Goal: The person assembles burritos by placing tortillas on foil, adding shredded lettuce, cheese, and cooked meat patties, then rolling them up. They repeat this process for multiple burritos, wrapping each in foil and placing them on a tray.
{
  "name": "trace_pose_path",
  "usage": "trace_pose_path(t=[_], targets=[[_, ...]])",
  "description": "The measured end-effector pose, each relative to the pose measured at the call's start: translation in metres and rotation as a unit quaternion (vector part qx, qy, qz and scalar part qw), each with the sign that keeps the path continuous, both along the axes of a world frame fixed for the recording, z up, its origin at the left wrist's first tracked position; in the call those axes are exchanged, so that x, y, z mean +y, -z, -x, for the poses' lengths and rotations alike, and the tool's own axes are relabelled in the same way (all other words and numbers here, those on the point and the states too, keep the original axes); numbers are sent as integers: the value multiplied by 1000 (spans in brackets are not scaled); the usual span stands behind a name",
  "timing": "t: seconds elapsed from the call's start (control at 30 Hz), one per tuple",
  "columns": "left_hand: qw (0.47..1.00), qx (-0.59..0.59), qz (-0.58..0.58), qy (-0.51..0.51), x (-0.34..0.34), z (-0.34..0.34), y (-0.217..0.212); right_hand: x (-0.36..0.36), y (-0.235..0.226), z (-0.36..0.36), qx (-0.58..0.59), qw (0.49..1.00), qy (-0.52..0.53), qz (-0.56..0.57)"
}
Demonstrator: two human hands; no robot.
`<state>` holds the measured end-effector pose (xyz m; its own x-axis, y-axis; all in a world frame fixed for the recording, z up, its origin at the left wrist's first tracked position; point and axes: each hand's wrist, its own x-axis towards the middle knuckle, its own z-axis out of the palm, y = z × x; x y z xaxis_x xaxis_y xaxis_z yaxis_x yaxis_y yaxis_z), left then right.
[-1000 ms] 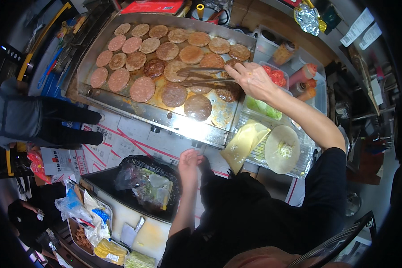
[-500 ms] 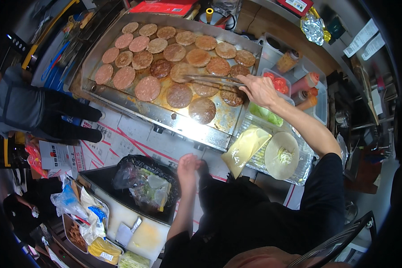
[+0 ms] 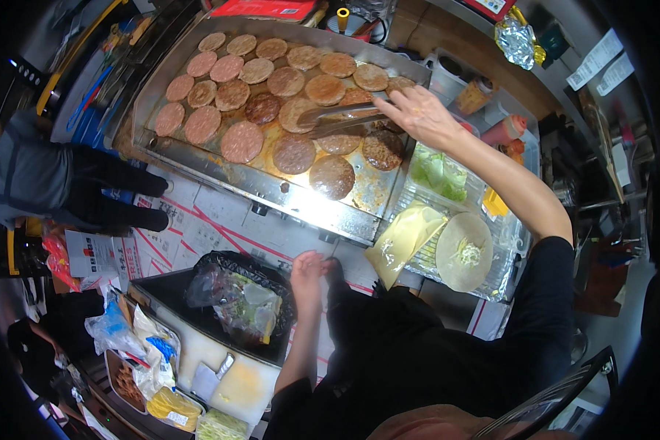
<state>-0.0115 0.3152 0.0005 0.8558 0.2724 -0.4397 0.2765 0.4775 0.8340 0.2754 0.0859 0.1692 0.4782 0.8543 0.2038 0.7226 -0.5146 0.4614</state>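
Note:
My right hand [image 3: 424,117] is closed round a pair of metal tongs [image 3: 348,110] over the right side of the griddle [image 3: 253,178]. The tongs' two arms are spread, their tips at a browned burger patty [image 3: 293,114]; whether they touch it I cannot tell. Around it lie several other patties, browned ones to the right and pink ones such as this pink patty [image 3: 242,141] to the left. My left hand [image 3: 308,270] hangs low in front of my body, empty, its fingers loosely bent and apart.
Right of the griddle stand a tub of lettuce [image 3: 438,174], sauce bottles [image 3: 504,130] and a tray holding a flatbread [image 3: 455,257] with shredded filling. A black-lined bin [image 3: 235,262] and a cutting board [image 3: 243,389] with a cleaver [image 3: 207,380] are lower left. Another person [image 3: 73,176] stands at left.
My right hand has moved up and slightly left, away from me. The tongs' arms have spread apart, and more of the lettuce shows. My left hand has stayed nearly still.

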Motion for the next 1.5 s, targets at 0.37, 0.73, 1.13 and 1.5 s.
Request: trace_pose_path(t=[0.37, 0.73, 1.13, 1.5], targets=[[1000, -7, 20, -16, -6, -3, 0, 1, 11, -7, 117, 971, 132, -164], [1000, 22, -7, -20, 0, 0, -2, -21, 2, -16, 615, 643, 376, -260], [1000, -13, 6, 10, -5, -8, 12, -25, 1, -10, 263, 877, 346, -206], [1000, -1, 3, 10, -5, -1, 15, -8, 5, -16, 153, 942, 252, -161]])
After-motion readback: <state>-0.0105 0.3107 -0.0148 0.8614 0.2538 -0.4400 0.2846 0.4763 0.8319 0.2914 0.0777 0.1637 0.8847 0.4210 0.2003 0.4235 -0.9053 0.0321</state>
